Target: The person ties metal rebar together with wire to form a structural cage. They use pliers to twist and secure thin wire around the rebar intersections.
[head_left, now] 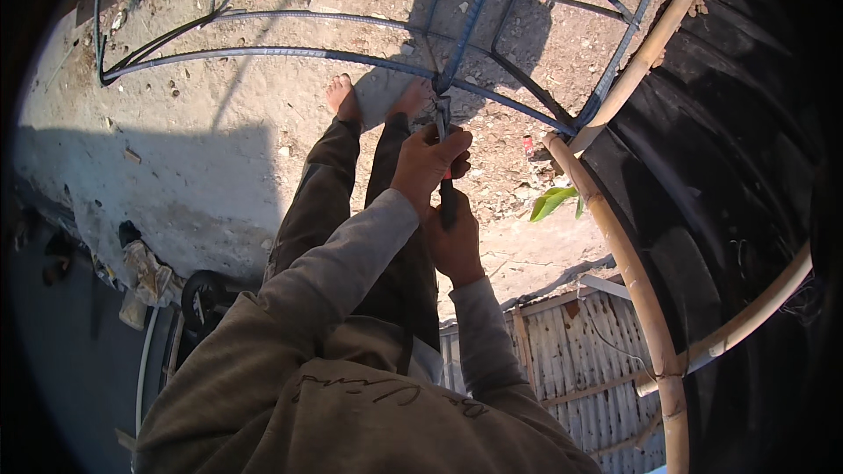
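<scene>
My left hand (428,167) is closed around the upper part of a hand tool with a black and red handle (449,209) and a grey metal end (443,112). Lower down, my right hand (457,244) grips the black handle. The tool's exact kind is hard to make out between my fingers. Its metal end reaches up to a corner of a rebar frame (307,53), where an upright bar (474,22) meets a bent horizontal one. Whether the tip grips a wire or the bar there is too small to tell.
Bamboo poles (625,268) and black sheeting (702,193) line the right side. A small red object (528,146) and a green leaf (551,202) are near the frame's corner. My bare feet (343,96) stand on stony ground. A wheel (203,301) is at lower left.
</scene>
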Motion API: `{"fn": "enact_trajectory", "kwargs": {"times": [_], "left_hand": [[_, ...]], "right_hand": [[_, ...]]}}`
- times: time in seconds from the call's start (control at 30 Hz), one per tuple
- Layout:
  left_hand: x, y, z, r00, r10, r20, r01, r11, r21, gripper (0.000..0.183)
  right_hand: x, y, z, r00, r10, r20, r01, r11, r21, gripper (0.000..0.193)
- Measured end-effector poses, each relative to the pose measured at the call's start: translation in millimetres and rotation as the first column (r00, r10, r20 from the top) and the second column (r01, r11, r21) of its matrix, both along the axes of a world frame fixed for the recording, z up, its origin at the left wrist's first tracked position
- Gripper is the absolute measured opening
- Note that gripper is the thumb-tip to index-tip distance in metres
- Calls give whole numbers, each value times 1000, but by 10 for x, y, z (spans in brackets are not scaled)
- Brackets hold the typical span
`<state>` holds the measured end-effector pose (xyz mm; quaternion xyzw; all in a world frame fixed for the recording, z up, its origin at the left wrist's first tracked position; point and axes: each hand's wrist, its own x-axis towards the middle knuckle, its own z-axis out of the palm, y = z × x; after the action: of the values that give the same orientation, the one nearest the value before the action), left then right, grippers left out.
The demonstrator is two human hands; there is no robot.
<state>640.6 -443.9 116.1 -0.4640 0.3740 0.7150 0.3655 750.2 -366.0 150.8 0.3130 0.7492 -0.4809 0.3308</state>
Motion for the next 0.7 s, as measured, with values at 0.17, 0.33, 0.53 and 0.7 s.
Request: {"fn": "enact_trajectory", "kwargs": {"times": [0.17, 0.33, 0.53, 0.7], "left_hand": [[19, -159, -184, 991, 4, 133, -56, 919, 389, 18], [2, -303, -221, 988, 31, 149, -121, 749, 651, 15], [129, 109, -38, 994, -43, -96, 26, 984, -177, 21], [136, -119, -257, 999, -25, 23, 15, 929, 371, 24]], "right_hand": [[-91, 176, 91, 983, -126, 131, 173, 875, -452, 43], [8, 52, 77, 645, -397, 653, 750, 161, -642, 33], [-13, 77, -98, 984, 160, -79, -149, 980, 130, 31], [-170, 247, 178, 983, -171, 71, 185, 904, -386, 46]]}}
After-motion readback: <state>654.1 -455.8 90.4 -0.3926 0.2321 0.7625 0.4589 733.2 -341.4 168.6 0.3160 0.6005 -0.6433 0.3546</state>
